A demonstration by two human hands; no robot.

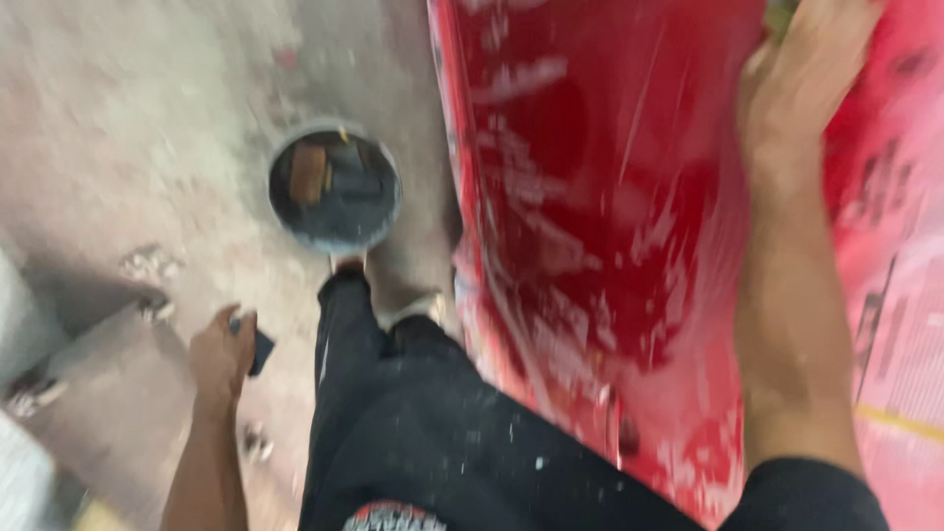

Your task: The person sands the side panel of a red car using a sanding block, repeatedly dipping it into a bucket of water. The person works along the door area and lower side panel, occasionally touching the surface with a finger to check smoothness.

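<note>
Red, glossy and streaked with white smears: a large curved panel (590, 226) fills the right half of my view, blurred by motion, so I cannot make out its finer surface. My right hand (806, 88) lies on its upper edge near the top of the frame, fingers curled over the rim and out of sight beyond it, gripping the panel; the forearm runs down the panel face to a dark sleeve at the lower right. My left hand (221, 354) hangs low at the left, closed around a small dark flat object (259, 349) that sticks out past the fingers; what the object is I cannot tell through the blur. Between the two arms, dark trousers (423, 423) flecked with pale dust, one foot on the floor just below a round bucket (334, 192). That bucket sits on the grey concrete floor (128, 128), well apart from the left hand and just beside the panel's left edge; it holds murky liquid and a brownish block. Pale debris lies on the floor at the left.
</note>
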